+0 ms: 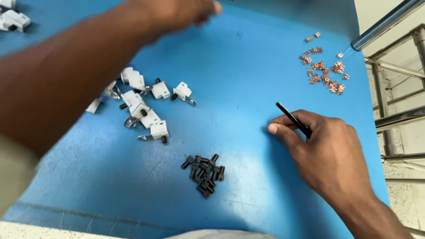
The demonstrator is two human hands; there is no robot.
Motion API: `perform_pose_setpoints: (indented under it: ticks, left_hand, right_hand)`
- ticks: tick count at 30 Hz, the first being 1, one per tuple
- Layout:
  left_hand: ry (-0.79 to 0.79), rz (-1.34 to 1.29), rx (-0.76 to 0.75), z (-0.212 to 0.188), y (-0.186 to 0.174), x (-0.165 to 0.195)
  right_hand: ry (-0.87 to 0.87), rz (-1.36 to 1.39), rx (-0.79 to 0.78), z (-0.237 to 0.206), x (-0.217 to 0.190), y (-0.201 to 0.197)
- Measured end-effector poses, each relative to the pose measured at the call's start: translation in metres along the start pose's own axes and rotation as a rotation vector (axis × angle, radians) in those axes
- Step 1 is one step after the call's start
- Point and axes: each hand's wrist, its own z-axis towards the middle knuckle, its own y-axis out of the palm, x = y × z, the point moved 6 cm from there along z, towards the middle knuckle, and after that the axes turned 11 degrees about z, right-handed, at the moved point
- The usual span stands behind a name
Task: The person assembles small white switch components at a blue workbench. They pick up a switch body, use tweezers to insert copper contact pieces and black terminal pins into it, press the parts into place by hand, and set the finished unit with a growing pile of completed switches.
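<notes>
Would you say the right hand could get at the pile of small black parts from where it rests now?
Probably yes. The right hand rests on the blue table holding a thin black tool, and the pile of small black parts lies just to its left with only bare surface between them. The held tool might hamper picking.

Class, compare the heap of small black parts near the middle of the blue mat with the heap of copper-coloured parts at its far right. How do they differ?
The black parts are dark, blocky pegs packed in one tight clump; the copper parts are shiny bits strewn loosely, with strays at the edges. The black heap lies near the right hand; the copper heap lies farther up, by a metal tube. Both rest on the blue mat, untouched.
</notes>
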Motion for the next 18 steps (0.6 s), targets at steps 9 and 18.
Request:
perform_pose_setpoints:
  ticks: [9, 18]
  left_hand:
    - [-0.313, 0.224, -0.006, 0.059, 0.043, -0.038]
    - [0.076, -0.104, 0.22, 0.032, 0.021, -0.007]
  right_hand:
    - [0.054, 0.1, -0.028, 0.001, 0.005, 0.002]
    - [-0.046, 0.163, -0.012, 0.007, 0.02, 0.009]
